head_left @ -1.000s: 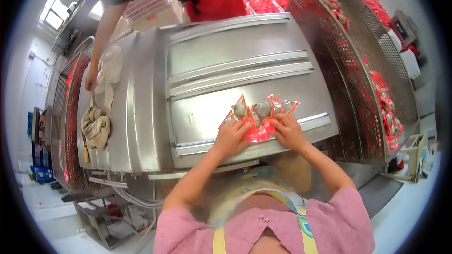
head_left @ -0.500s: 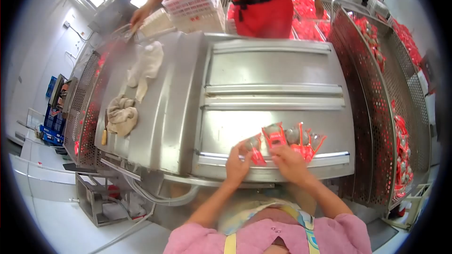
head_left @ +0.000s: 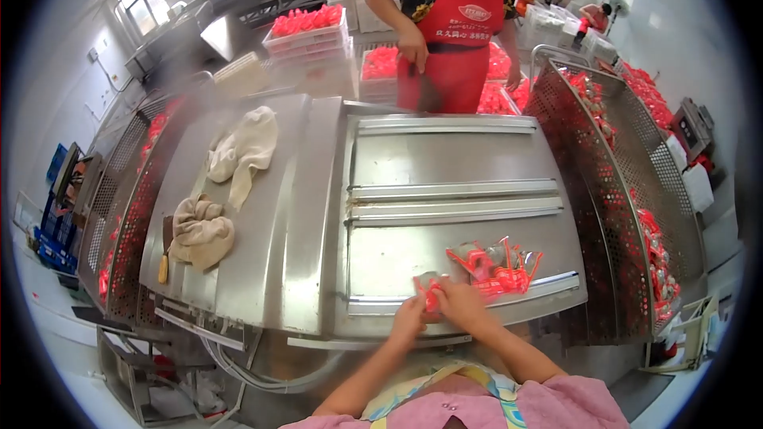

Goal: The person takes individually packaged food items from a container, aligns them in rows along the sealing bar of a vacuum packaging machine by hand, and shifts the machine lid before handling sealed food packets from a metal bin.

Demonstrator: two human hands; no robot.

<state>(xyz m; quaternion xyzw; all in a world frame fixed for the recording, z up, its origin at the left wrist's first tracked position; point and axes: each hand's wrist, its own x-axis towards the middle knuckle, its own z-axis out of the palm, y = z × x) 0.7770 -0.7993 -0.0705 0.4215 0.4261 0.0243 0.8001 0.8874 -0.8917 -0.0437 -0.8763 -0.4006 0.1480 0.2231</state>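
Over the front edge of the steel machine top, my left hand [head_left: 410, 318] has its fingers closed on the lower end of a small red-and-clear packet [head_left: 430, 282]. Close against it, my right hand [head_left: 462, 306] also pinches this packet from the right side. What the packet holds is too small to make out. Just beyond my right hand lie several similar red packets [head_left: 502, 268], overlapping on the steel plate [head_left: 397, 256] beside the front metal sealing bar [head_left: 548, 284].
Two crumpled cloths [head_left: 246, 147] and a wooden-handled tool [head_left: 164, 267] lie on the left steel surface. Perforated racks with red packets [head_left: 656, 258] flank the machine. Across it stands a person in a red apron [head_left: 461, 24], near a white crate [head_left: 306, 32] of red packets.
The packet my right hand held now lies with the others. Both hands have come together on one packet. The view has tilted up, and the other person's arm has drawn in toward the body.
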